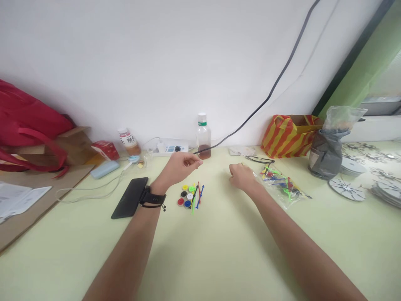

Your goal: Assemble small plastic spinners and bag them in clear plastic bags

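Note:
My left hand (183,166) hovers over the table with thumb and fingertips drawn together; whatever is in the pinch, if anything, is too small to make out. Below it lie several small round plastic discs (184,194) in yellow, green, black, white, red and blue. Beside the discs are thin plastic arrows (197,197) in green, black, red and blue. My right hand (242,177) is closed, with its fingers curled and their contents hidden. Right by its wrist is a clear plastic bag (285,186) with more coloured arrows and discs.
A black phone (129,198) lies beside my left wrist. Behind stand a drink bottle (203,138), a labelled bottle (129,142) and a power strip (177,147). To the right are a striped bag (283,136), a grey bag (326,152) and stacked discs (388,192). A black cable (266,100) hangs across.

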### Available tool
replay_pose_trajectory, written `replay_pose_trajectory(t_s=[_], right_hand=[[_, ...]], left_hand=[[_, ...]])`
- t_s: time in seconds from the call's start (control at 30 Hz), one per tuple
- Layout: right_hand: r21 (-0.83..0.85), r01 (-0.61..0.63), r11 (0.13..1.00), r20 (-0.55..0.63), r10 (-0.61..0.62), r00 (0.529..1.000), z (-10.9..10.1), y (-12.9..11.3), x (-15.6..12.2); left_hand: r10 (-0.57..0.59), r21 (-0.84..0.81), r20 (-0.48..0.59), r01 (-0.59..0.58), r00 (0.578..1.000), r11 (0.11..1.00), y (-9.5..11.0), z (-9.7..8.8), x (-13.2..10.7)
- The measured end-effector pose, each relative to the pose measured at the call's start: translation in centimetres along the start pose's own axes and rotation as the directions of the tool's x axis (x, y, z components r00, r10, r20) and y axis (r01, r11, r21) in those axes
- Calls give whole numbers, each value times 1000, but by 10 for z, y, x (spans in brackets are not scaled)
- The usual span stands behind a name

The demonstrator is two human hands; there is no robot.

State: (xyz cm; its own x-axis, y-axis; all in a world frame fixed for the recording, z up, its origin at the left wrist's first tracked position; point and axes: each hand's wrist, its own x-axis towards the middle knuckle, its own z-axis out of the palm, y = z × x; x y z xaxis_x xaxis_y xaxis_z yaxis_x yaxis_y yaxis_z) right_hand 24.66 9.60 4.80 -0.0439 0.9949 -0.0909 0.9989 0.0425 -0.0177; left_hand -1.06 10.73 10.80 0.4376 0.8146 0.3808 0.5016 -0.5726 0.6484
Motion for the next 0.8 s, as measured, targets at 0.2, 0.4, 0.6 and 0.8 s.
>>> replay_pose_trajectory(t_s=[0.2, 0.4, 0.6, 0.8], right_hand=[[65, -9, 998, 9, 9, 1000, 6, -1, 2], [102, -22, 995, -56, 28, 998, 4, 4, 4], [268, 418, 868, -307, -334, 891, 11, -42, -21], [285, 749, 599, -276, -697, 662, 45, -105, -53]], left_hand=[[35, 21, 0, -35, 999, 999, 15, -7, -1], [15, 7, -23, -15, 1000, 1000, 18, -11, -2], [47, -4, -87, -47, 995, 999, 25, -14, -3], [39, -3, -85, -40, 996, 999, 20, -17, -3]])
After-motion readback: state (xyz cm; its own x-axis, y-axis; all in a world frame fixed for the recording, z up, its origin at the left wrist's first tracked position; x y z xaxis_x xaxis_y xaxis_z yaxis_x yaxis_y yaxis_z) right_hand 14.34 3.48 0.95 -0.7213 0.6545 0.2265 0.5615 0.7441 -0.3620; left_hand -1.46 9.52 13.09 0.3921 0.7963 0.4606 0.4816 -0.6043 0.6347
